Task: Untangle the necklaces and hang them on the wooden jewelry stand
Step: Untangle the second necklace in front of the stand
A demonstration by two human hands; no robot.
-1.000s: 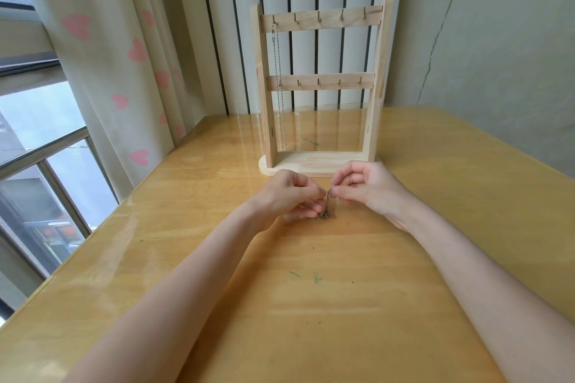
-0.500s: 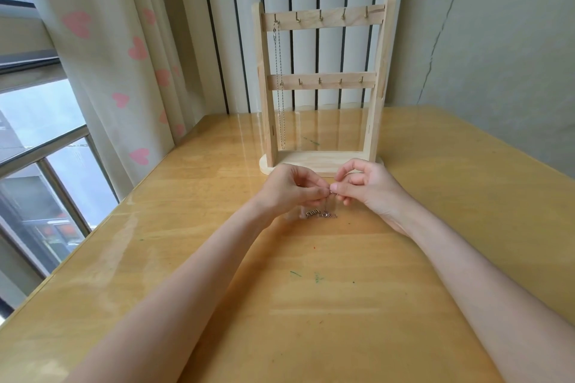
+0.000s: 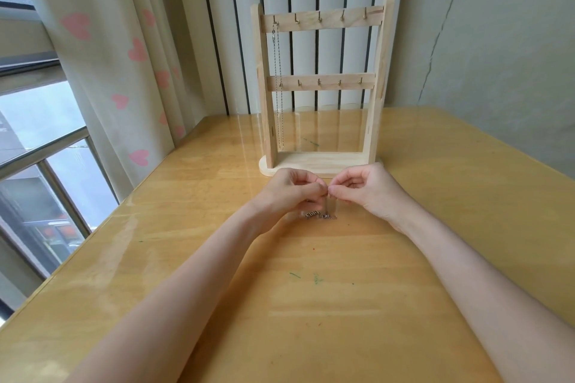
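At the left, one necklace (image 3: 278,84) already hangs from the top-left hook of the wooden jewelry stand (image 3: 320,162). In front of the stand's base, the left hand (image 3: 291,193) and right hand (image 3: 365,190) meet — each grip pinched narrow on a fine chain (image 3: 322,215) whose charms trail onto the surface (image 3: 311,305). The untangling step seems in hand; next, the chain likely needs teasing apart, then lifting to a free hook.

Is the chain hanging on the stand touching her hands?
Apart: the head view shows the hanging chain ending above the stand's base, clear of both hands.
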